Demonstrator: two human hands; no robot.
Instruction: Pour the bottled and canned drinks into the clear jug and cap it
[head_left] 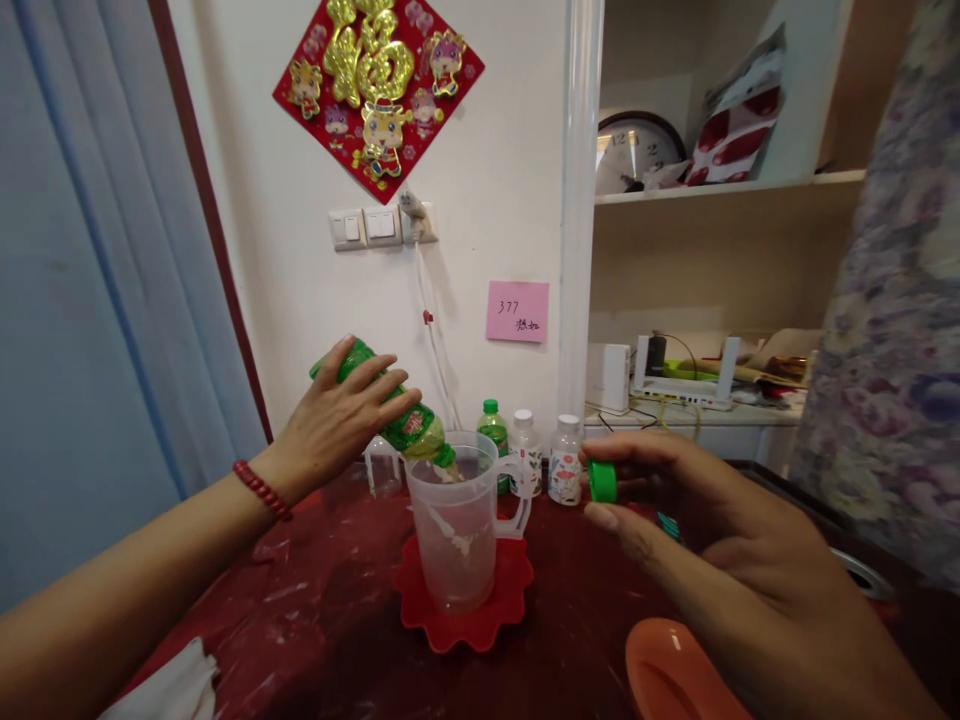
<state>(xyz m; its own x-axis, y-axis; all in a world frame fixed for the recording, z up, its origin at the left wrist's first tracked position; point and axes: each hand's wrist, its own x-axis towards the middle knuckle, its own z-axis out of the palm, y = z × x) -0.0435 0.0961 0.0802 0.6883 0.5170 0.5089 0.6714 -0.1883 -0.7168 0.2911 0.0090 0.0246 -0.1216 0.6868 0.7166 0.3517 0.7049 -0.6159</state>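
Note:
My left hand (349,405) is closed around a green-labelled plastic bottle (415,425), tilted mouth-down to the right. Its neck reaches over the rim of a clear plastic pitcher (454,545), and pale liquid shows at the mouth. The pitcher stands upright on a red scalloped tray (469,640), its handle to the right. Between thumb and fingers, my right hand (720,540) pinches a green bottle cap (602,482), to the right of the pitcher and apart from it.
Behind the pitcher stand a second green-capped bottle (491,425), two white-capped bottles (565,470) and a clear glass (384,470). An orange dish (675,670) lies under my right hand. A white cloth (169,685) is at the front left. A router (682,385) sits on the shelf.

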